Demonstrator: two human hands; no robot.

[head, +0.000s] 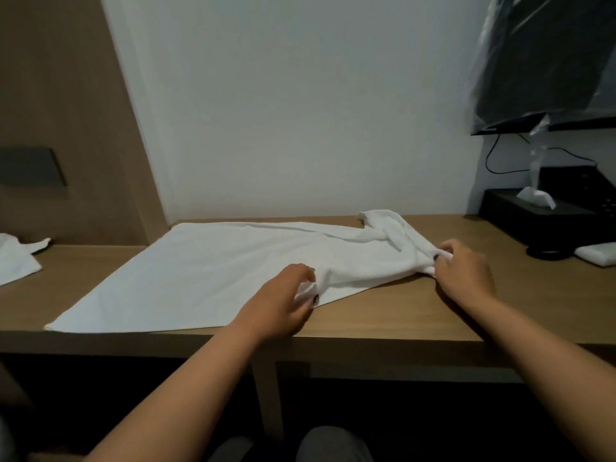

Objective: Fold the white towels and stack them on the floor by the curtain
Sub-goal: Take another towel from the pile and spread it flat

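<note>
While the white towel (pixel 213 268) lies on the wooden desk (pixel 416 315) with its long side running left to right, my left hand (pixel 283 301) pinches its near edge with curled fingers. My right hand (pixel 463 271) grips the bunched-up right end, and the flat end points left.

Towel (pixel 213 261): plain white, no pattern. Second cloth (pixel 16 258) at left: white too. Desk (pixel 416 315): light brown wood grain. Wall (pixel 300 111): pale grey-white; side panel (pixel 60 95) tan. Tissue box (pixel 533 215): black, white tissue (pixel 535 196) sticking out. Cable (pixel 491 161): black. Fingernails dark.
</note>
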